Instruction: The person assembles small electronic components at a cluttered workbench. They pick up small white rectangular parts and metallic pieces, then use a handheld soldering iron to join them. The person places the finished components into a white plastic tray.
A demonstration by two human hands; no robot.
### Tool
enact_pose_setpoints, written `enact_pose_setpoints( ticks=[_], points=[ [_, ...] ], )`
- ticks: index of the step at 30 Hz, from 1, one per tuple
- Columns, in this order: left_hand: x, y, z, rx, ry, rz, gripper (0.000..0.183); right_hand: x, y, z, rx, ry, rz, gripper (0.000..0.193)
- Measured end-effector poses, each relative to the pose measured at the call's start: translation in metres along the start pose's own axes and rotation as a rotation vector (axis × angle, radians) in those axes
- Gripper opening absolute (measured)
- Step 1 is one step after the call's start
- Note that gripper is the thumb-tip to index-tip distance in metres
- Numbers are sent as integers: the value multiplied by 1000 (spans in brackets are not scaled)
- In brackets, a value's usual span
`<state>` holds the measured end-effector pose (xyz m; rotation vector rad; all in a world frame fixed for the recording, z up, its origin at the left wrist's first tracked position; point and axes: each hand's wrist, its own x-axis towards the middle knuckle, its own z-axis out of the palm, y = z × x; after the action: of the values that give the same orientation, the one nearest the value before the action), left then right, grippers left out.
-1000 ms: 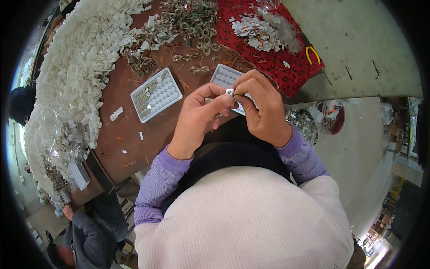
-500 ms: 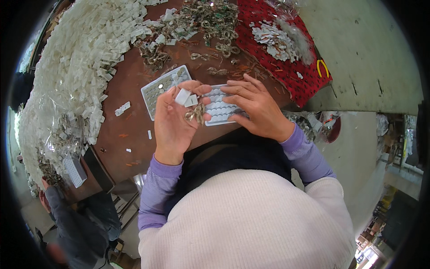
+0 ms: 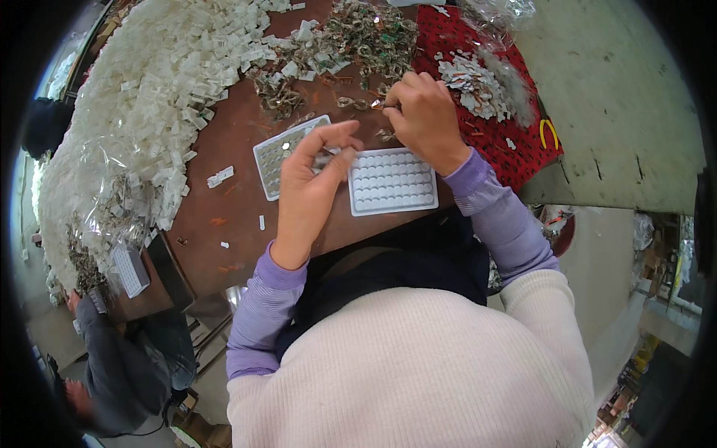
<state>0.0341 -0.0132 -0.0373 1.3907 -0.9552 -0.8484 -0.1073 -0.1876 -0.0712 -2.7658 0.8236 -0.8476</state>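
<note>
Hanging over the brown surface (image 3: pixel 239 216) beyond the white tray (image 3: pixel 393 209), the right hand (image 3: pixel 424 116) has its fingertips drawn close together just beside a loose wire coil (image 3: pixel 351 102), though whether they pinch anything I cannot tell. The left hand (image 3: pixel 317 172) is half curled between that tray and a second tray (image 3: pixel 264 170), something pale showing at its blurred fingers, its grip unclear; more coils lie in a heap (image 3: pixel 373 41) farther up.
</note>
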Motion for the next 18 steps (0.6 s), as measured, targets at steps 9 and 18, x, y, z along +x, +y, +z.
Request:
enact_pose_setpoints(
  ticks=[9,18],
  points=[
    [-3,10,14,578,74,524,27,-35,-34,-49,943,-105,150,10],
    [-43,14,-13,-66,90,-58,19,-42,-52,-63,509,-20,-191,14]
  ],
)
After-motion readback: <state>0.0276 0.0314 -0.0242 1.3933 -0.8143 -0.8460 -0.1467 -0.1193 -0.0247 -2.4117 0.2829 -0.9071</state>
